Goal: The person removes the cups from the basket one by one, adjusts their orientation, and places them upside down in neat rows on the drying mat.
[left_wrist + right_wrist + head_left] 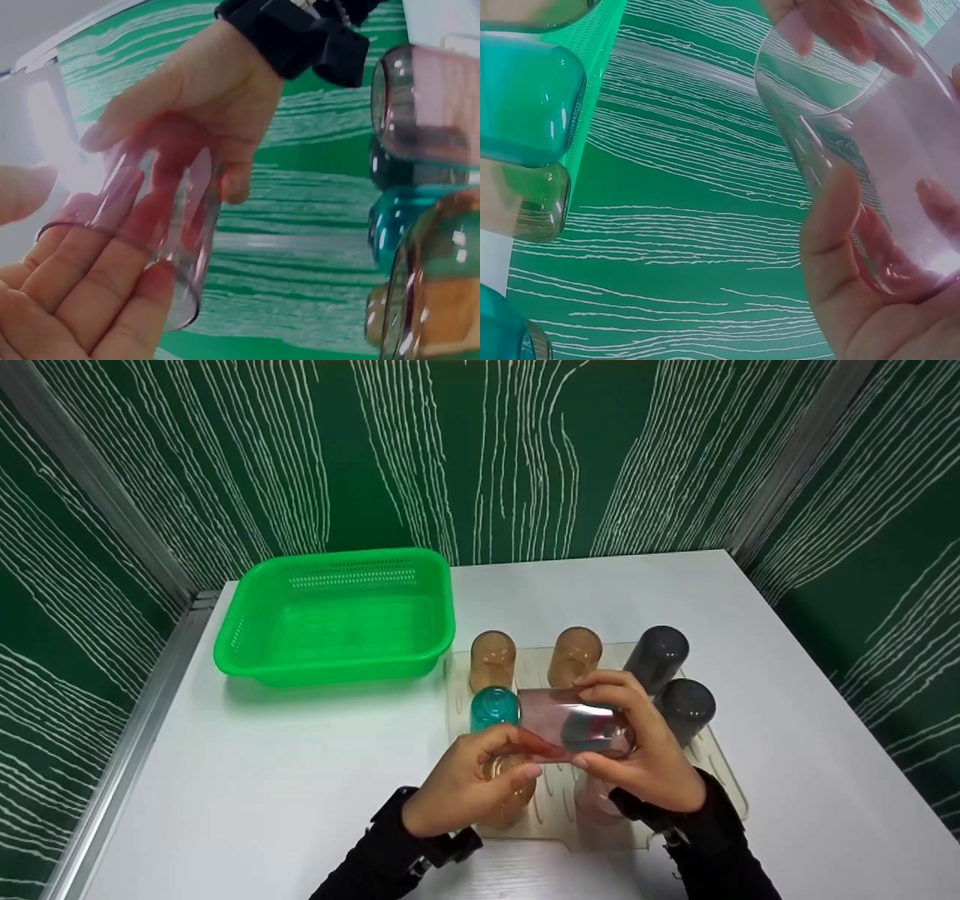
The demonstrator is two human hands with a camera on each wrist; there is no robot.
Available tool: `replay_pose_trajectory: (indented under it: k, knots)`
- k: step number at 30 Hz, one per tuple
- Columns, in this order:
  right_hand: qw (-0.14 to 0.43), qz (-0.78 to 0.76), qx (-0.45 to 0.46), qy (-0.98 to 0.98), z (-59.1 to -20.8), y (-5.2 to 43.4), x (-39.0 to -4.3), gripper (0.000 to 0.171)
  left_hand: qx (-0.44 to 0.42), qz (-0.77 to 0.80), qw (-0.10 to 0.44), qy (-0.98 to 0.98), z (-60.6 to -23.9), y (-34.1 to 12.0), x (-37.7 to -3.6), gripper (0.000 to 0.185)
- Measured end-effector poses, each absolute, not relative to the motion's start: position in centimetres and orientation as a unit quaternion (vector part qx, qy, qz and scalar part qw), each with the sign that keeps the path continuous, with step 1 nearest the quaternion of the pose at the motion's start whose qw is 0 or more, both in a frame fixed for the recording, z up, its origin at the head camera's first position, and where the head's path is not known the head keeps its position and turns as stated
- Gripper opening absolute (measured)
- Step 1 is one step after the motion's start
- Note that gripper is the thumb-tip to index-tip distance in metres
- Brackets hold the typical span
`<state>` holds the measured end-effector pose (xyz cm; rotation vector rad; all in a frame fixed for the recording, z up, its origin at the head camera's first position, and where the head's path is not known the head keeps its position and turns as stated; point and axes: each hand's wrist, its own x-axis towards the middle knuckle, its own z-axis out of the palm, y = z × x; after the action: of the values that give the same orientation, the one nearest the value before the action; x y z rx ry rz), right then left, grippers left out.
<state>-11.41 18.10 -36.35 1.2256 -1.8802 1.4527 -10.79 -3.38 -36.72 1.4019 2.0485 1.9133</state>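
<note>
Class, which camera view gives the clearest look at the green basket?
The head view: the green basket shows whole there, standing on the white table left of the cups. The right wrist view catches only a strip of its perforated wall at the top left. In the left wrist view it cannot be made out.

- Pink see-through cup [574, 725] lies on its side in the air, above the drying tray [724, 780].
- Left hand [465, 780] pinches its open rim; right hand [649, 750] wraps round its closed base.
</note>
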Motion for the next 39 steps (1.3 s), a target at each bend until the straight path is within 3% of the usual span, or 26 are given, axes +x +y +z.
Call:
replay_pose_trajectory:
  k: [8,17,27,32,39]
  knots:
    - [0.247,0.531,0.431,-0.687,-36.2,18.9,-11.6,0.061,0.444,0.587,-0.035,0.677,-36.0,-4.8,-10.9,0.023]
    - [0.266,0.522,0.405,-0.702,-35.8,20.7,-11.5,0.066,0.427,0.558,-0.137,0.698,-35.7,-7.4,-11.8,0.029]
    - [0.311,0.389,0.285,-0.819,-35.3,25.9,-10.1,0.068,0.279,0.350,-0.253,0.858,-38.7,-9.6,-14.3,0.037]
    - [0.288,0.289,0.214,-0.888,-36.5,28.7,-9.6,0.073,0.244,0.263,-0.275,0.892,-39.6,-9.9,-15.3,0.042]
    - [0.239,0.195,0.189,-0.932,-37.6,30.6,-9.3,0.064,0.204,0.221,-0.275,0.913,-39.9,-10.3,-15.6,0.045]
